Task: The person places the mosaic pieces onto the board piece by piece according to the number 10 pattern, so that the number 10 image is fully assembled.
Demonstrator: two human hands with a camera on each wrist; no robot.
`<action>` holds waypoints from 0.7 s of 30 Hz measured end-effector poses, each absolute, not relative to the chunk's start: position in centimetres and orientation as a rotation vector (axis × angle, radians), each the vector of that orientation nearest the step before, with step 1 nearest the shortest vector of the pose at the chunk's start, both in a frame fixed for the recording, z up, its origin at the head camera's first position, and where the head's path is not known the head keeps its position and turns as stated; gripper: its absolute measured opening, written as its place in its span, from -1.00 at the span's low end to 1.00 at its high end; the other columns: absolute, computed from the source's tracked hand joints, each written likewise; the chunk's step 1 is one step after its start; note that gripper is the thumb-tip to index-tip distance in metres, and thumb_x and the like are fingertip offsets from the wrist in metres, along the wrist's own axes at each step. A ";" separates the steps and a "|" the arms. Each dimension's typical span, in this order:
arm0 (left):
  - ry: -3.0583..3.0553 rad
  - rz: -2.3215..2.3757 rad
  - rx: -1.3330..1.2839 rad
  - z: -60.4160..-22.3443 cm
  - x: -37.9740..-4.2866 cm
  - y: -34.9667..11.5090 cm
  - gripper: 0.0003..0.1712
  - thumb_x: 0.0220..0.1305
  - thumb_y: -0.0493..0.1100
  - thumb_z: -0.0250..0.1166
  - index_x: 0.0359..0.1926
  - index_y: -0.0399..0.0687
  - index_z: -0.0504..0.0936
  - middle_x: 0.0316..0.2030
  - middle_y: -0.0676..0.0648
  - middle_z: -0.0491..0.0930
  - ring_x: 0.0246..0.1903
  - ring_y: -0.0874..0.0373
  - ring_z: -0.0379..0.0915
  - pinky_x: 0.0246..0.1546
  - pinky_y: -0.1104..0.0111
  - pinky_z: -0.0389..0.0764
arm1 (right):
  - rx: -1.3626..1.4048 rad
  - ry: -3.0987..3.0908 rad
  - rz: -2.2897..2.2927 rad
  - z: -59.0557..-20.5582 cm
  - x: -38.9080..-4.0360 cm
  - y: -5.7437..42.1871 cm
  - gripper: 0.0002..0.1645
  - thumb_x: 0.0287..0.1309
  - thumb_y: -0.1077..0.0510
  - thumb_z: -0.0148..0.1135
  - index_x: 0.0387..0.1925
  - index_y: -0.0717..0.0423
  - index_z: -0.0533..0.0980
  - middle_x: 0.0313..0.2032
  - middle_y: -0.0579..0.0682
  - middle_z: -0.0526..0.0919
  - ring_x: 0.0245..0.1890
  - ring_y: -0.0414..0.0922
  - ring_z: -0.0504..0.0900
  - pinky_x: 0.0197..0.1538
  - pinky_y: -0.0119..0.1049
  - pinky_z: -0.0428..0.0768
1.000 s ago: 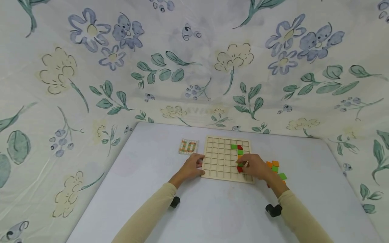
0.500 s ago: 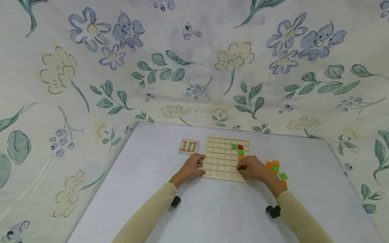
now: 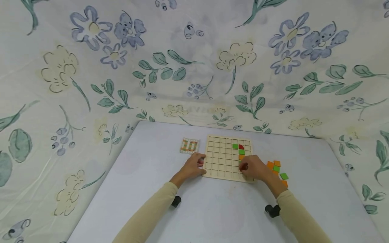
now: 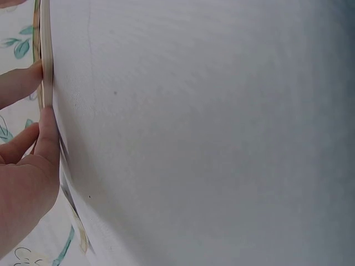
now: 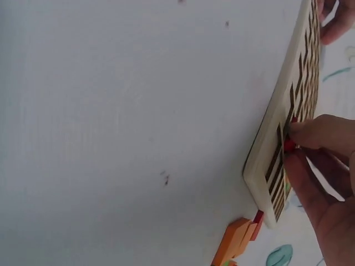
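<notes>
A pale wooden grid board (image 3: 223, 155) lies on the white table. My left hand (image 3: 190, 167) holds its left edge, thumb near the front corner and fingers farther back. In the right wrist view, thumb and finger of my right hand (image 5: 324, 160) pinch a small red tile (image 5: 289, 145) at the board's surface. From the head, the right hand (image 3: 255, 167) covers the front right cells and hides that tile. Behind it in the grid sit a green tile (image 3: 235, 146), a red tile (image 3: 241, 147), another green tile (image 3: 241, 152) and an orange tile (image 3: 241, 157).
Several loose orange and green tiles (image 3: 276, 168) lie to the right of the board, partly behind the right wrist. A checked pattern card (image 3: 189, 145) is at the board's back left. Floral cloth (image 3: 194, 67) rises behind the table (image 3: 152, 145).
The right hand stays over the front right cells, its fingers shifting slightly. A red tile seen by its fingertips a second ago is now covered from above. The left hand keeps its hold.
</notes>
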State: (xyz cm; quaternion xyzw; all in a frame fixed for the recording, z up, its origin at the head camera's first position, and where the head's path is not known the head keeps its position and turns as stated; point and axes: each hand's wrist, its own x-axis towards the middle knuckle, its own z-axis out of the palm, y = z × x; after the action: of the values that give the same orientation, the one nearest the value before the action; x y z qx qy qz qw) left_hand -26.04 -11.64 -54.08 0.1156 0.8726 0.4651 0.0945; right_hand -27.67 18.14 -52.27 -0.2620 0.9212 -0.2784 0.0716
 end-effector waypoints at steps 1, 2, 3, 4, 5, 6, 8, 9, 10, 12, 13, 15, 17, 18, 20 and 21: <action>2.587 1.385 0.343 -54.0 -26.0 -11.7 -0.24 -0.02 -0.49 0.44 0.25 -0.39 0.37 0.11 -0.25 0.34 -0.01 -0.02 0.41 0.02 0.42 0.61 | -0.814 2.760 -0.842 -52.2 -27.7 18.1 -0.84 -0.06 0.36 0.45 -0.40 0.10 0.67 -0.43 -0.15 0.60 -0.41 -0.20 0.52 -0.31 -0.39 0.63; 2.585 1.389 0.340 -54.0 -26.0 -11.7 -0.24 -0.02 -0.49 0.44 0.25 -0.39 0.37 0.11 -0.25 0.34 -0.01 -0.02 0.41 0.02 0.42 0.61 | -0.828 2.759 -0.836 -52.2 -27.7 18.1 -0.82 -0.08 0.37 0.46 -0.39 0.10 0.67 -0.42 -0.15 0.60 -0.40 -0.19 0.51 -0.31 -0.39 0.63; 2.587 1.392 0.347 -54.0 -26.0 -11.7 -0.24 -0.02 -0.50 0.44 0.25 -0.40 0.37 0.11 -0.25 0.34 -0.01 -0.02 0.41 0.02 0.42 0.61 | -0.827 2.755 -0.832 -52.1 -27.8 18.1 -0.82 -0.08 0.37 0.46 -0.38 0.10 0.67 -0.41 -0.14 0.59 -0.39 -0.19 0.50 -0.31 -0.39 0.63; 2.589 1.393 0.356 -54.0 -26.0 -11.8 -0.24 -0.02 -0.50 0.44 0.24 -0.41 0.37 0.11 -0.26 0.34 -0.01 -0.03 0.41 0.02 0.42 0.61 | -0.818 2.753 -0.825 -52.1 -27.8 18.0 -0.81 -0.08 0.37 0.45 -0.37 0.10 0.67 -0.40 -0.14 0.59 -0.38 -0.18 0.49 -0.30 -0.38 0.62; 2.589 1.394 0.358 -54.0 -26.0 -11.8 -0.24 -0.02 -0.50 0.44 0.24 -0.41 0.37 0.11 -0.26 0.33 0.00 -0.03 0.41 0.02 0.42 0.61 | -0.803 2.750 -0.819 -52.0 -27.8 18.0 -0.81 -0.07 0.36 0.45 -0.36 0.09 0.67 -0.39 -0.14 0.58 -0.37 -0.17 0.49 -0.29 -0.38 0.62; 2.590 1.391 0.354 -54.0 -25.9 -11.8 -0.25 -0.01 -0.49 0.44 0.25 -0.40 0.37 0.11 -0.26 0.34 0.00 -0.02 0.41 0.02 0.43 0.61 | -0.784 2.746 -0.815 -52.0 -27.9 17.9 -0.80 -0.06 0.35 0.45 -0.35 0.08 0.67 -0.38 -0.14 0.58 -0.37 -0.16 0.48 -0.28 -0.37 0.61; 2.590 1.384 0.348 -54.0 -25.9 -11.7 -0.25 -0.01 -0.49 0.44 0.25 -0.39 0.37 0.11 -0.24 0.34 0.00 -0.01 0.40 0.01 0.45 0.60 | -0.748 2.742 -0.812 -52.0 -27.8 17.9 -0.79 -0.06 0.34 0.44 -0.32 0.08 0.68 -0.36 -0.14 0.58 -0.35 -0.15 0.47 -0.26 -0.35 0.61; 2.590 1.384 0.342 -54.0 -25.9 -11.6 -0.25 0.00 -0.49 0.44 0.25 -0.38 0.38 0.12 -0.24 0.34 0.00 0.00 0.40 0.01 0.45 0.60 | -0.736 2.741 -0.815 -52.0 -27.8 18.0 -0.79 -0.06 0.34 0.44 -0.31 0.09 0.68 -0.36 -0.14 0.59 -0.35 -0.14 0.48 -0.24 -0.34 0.62; 2.588 1.383 0.336 -54.0 -25.9 -11.6 -0.25 0.00 -0.49 0.44 0.26 -0.37 0.38 0.12 -0.23 0.34 0.00 0.01 0.40 0.02 0.45 0.60 | -0.727 2.741 -0.821 -52.1 -27.8 18.0 -0.78 -0.06 0.34 0.44 -0.30 0.09 0.68 -0.36 -0.14 0.59 -0.34 -0.14 0.49 -0.23 -0.33 0.62; 2.586 1.381 0.328 -54.0 -25.8 -11.5 -0.25 0.00 -0.48 0.44 0.26 -0.36 0.38 0.12 -0.22 0.34 0.01 0.01 0.40 0.02 0.45 0.60 | -0.714 2.745 -0.837 -52.1 -27.8 18.3 -0.78 -0.05 0.33 0.45 -0.30 0.09 0.68 -0.36 -0.14 0.60 -0.34 -0.16 0.51 -0.22 -0.32 0.64; 2.586 1.382 0.338 -54.0 -25.8 -11.5 -0.25 0.00 -0.49 0.44 0.26 -0.37 0.38 0.12 -0.23 0.34 0.00 0.00 0.40 0.02 0.45 0.60 | -0.706 2.747 -0.848 -52.1 -27.8 18.4 -0.78 -0.05 0.32 0.46 -0.29 0.10 0.68 -0.36 -0.15 0.61 -0.34 -0.17 0.52 -0.21 -0.32 0.65; 2.585 1.384 0.336 -54.0 -25.9 -11.5 -0.24 -0.01 -0.49 0.44 0.26 -0.37 0.38 0.12 -0.23 0.34 0.00 0.00 0.40 0.02 0.45 0.60 | -0.698 2.739 -0.877 -52.2 -27.9 18.7 -0.78 -0.03 0.29 0.46 -0.27 0.11 0.68 -0.37 -0.16 0.61 -0.34 -0.18 0.54 -0.22 -0.32 0.65; 2.588 1.381 0.330 -54.0 -25.9 -11.5 -0.24 -0.01 -0.48 0.45 0.26 -0.36 0.38 0.12 -0.22 0.34 0.00 0.00 0.40 0.02 0.45 0.60 | -0.696 2.713 -0.908 -52.3 -28.0 19.0 -0.76 -0.01 0.28 0.45 -0.21 0.13 0.67 -0.37 -0.16 0.61 -0.33 -0.19 0.55 -0.21 -0.32 0.66; 2.591 1.379 0.327 -54.0 -26.0 -11.5 -0.24 -0.01 -0.48 0.45 0.26 -0.36 0.38 0.12 -0.22 0.34 0.00 0.00 0.41 0.02 0.45 0.60 | -0.693 2.698 -0.921 -52.3 -28.0 19.1 -0.74 0.00 0.27 0.45 -0.19 0.14 0.67 -0.37 -0.16 0.61 -0.32 -0.18 0.55 -0.20 -0.32 0.66; 2.592 1.372 0.312 -53.9 -26.0 -11.5 -0.24 0.00 -0.47 0.45 0.26 -0.34 0.38 0.13 -0.21 0.34 0.01 0.01 0.41 0.03 0.45 0.59 | -0.712 2.672 -0.933 -52.4 -28.0 19.3 -0.69 0.01 0.26 0.44 -0.13 0.16 0.66 -0.35 -0.16 0.62 -0.29 -0.17 0.56 -0.17 -0.29 0.67; 2.591 1.369 0.309 -53.9 -26.0 -11.6 -0.24 0.00 -0.47 0.45 0.27 -0.34 0.38 0.13 -0.21 0.34 0.01 0.01 0.41 0.03 0.44 0.59 | -0.721 2.667 -0.933 -52.4 -28.0 19.4 -0.67 0.01 0.25 0.45 -0.11 0.16 0.65 -0.33 -0.15 0.62 -0.27 -0.17 0.57 -0.16 -0.29 0.67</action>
State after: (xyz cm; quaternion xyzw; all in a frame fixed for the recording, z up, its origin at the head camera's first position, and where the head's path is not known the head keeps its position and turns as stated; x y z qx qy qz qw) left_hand -26.00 -11.55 -53.90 0.1044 0.8752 0.4622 0.0973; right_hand -27.99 19.42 -52.43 -0.2457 0.9088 -0.3179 0.1127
